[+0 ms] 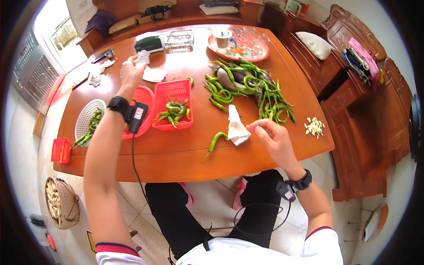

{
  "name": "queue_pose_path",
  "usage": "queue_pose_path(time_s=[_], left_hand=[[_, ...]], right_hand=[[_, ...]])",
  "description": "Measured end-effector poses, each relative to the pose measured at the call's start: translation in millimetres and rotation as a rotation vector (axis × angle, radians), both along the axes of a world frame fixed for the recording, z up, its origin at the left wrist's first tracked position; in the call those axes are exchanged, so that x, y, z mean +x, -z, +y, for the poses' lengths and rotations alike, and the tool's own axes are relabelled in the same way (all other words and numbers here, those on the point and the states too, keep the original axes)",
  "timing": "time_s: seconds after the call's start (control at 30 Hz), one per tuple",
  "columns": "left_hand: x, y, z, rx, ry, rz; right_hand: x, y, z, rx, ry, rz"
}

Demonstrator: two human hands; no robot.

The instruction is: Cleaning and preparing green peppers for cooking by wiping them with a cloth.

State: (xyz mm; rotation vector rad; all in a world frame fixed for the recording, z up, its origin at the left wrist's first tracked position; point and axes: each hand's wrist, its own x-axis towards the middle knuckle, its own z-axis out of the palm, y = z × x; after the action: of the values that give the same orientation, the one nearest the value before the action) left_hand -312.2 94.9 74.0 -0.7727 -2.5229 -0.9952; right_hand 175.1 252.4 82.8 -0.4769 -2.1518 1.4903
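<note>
My left hand (132, 73) reaches over the far left of the table, its fingertips against a crumpled white tissue (143, 57). Whether the fingers grip that tissue is hard to tell. A flat white tissue (154, 75) lies just right of it. My right hand (273, 140) hovers with bent fingers at the right edge of another white tissue (237, 131); I see nothing between finger and thumb. From this tissue's left side sticks a curved green chili pepper (214, 143). Beyond lies a pile of long green peppers (225, 96) with purple eggplants (226, 79).
A red rectangular basket (162, 124) and a white colander (79, 119) hold green peppers. My forearm partly hides a red round basket (150, 102). Peeled garlic cloves (314, 127) lie at right. A red-rimmed tray (243, 59) carries a metal cup (222, 39). A cable (134, 159) hangs from my left wrist.
</note>
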Motion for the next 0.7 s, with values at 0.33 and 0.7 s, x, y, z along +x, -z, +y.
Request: queue_pose_path(time_s=[0.33, 0.7], left_hand=[[262.6, -37.8, -51.2, 0.23, 0.611, -0.063], [352.3, 46.3, -109.1, 0.166, 0.578, -0.239]], right_hand=[[-20.6, 34.5, 10.1, 0.665, 0.105, -0.174], [-24.7, 43.4, 13.2, 0.432, 0.238, 0.016]])
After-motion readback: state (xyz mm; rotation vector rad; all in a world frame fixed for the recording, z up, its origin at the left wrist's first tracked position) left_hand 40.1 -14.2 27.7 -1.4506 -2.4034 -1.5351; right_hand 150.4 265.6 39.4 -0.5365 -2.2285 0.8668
